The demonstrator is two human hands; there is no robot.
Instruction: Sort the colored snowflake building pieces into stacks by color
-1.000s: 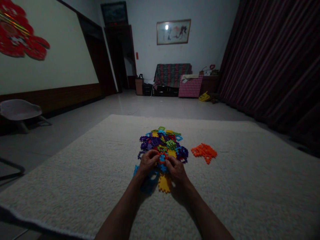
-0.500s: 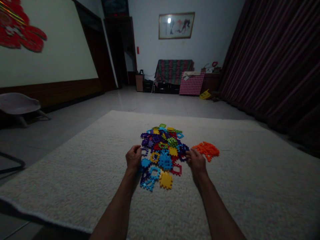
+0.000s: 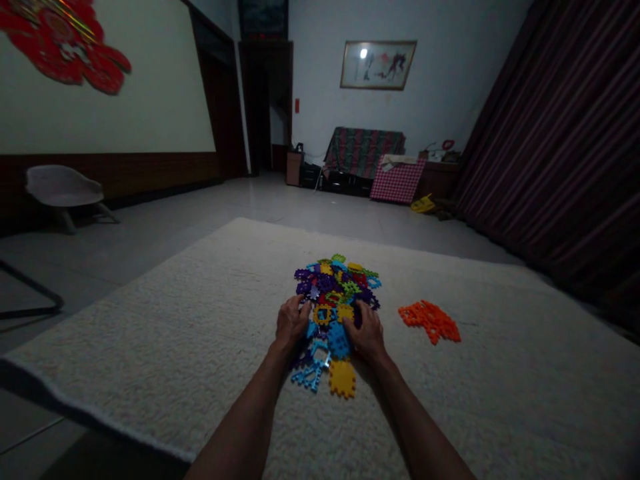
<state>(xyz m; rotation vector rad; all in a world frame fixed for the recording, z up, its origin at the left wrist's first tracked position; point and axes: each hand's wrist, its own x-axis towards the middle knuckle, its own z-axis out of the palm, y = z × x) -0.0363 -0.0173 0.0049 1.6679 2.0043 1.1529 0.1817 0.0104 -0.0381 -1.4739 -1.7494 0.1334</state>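
Note:
A heap of plastic building tiles (image 3: 326, 283) in purple, blue, yellow, green and red lies on the rug, notched along the edges. My left hand (image 3: 293, 325) rests against its left side, thumb apart from the bent fingers. On the right side, my right hand (image 3: 369, 331) touches the heap with thumb and fingers spread. Between my hands are a yellow frame tile (image 3: 323, 315) and a blue tile (image 3: 339, 341). Closer to me lies a flat yellow tile (image 3: 343, 379), beside a light blue openwork tile (image 3: 307, 378). Some tiles are hidden under my hands.
A separate pile of orange tiles (image 3: 431, 320) lies to the right on the cream rug (image 3: 200, 320). A pale low chair (image 3: 65, 187) and a black metal leg (image 3: 35, 310) stand at the left. Dark curtains (image 3: 545, 153) hang on the right.
Both hands have come closer together, the right one moving left away from the orange pile onto the heap. My right thumb and fingers have spread. The whole view has shifted slightly.

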